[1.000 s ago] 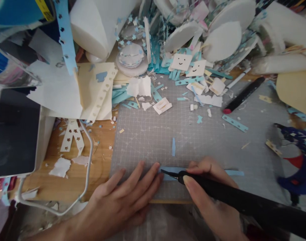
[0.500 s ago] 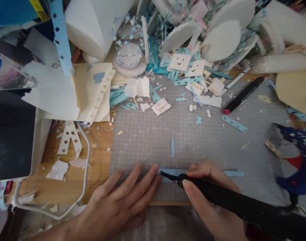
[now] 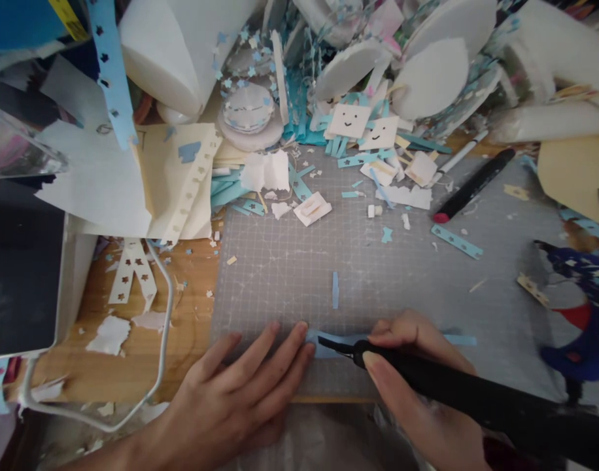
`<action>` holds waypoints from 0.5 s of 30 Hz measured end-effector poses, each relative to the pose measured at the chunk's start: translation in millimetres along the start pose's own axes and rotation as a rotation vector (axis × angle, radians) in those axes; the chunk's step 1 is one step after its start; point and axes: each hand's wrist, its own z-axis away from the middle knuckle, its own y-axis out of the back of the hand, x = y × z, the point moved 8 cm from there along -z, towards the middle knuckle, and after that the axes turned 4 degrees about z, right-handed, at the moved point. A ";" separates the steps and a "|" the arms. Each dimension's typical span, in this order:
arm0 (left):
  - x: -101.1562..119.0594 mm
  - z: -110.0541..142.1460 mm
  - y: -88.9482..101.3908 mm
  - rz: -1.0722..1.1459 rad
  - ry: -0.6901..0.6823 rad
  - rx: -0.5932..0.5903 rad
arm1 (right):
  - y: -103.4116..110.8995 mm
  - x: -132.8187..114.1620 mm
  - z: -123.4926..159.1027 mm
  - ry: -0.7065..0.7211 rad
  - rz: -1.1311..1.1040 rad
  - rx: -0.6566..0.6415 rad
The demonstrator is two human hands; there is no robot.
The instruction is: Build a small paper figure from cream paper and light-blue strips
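Observation:
A light blue paper strip point(image 3: 339, 341) lies flat near the front edge of the grey cutting mat point(image 3: 378, 261). My left hand point(image 3: 240, 392) rests flat on the mat with fingers stretched out, its fingertips pressing the strip's left end. My right hand point(image 3: 417, 386) is wrapped round a black craft knife point(image 3: 427, 379), whose tip touches the strip just right of my left fingertips. The strip's right end point(image 3: 460, 339) shows beyond my right hand; its middle is hidden under that hand. A small blue offcut point(image 3: 335, 290) lies just above.
Paper scraps, blue star-punched strips point(image 3: 456, 241) and smiley-face paper squares point(image 3: 349, 120) crowd the mat's far side. A black marker point(image 3: 471, 186) lies at the right. Cream sheets point(image 3: 182, 176) and a tablet point(image 3: 19, 275) sit left on the wooden desk point(image 3: 147, 353).
The view has drifted slightly. The knife tip has moved a little to the right along the strip, and the strip's left end now looks slightly lifted or curled. My left hand stays pressed down.

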 end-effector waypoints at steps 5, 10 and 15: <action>1.0 -1.3 -0.3 0.002 -0.009 0.019 | -0.7 0.7 0.0 0.011 0.001 -0.012; 4.0 0.1 -2.5 -0.029 -0.003 0.018 | 0.5 -0.8 -0.4 0.068 0.017 -0.033; 3.5 1.1 -2.1 -0.019 0.029 0.025 | 8.0 4.3 -0.3 0.034 0.026 0.024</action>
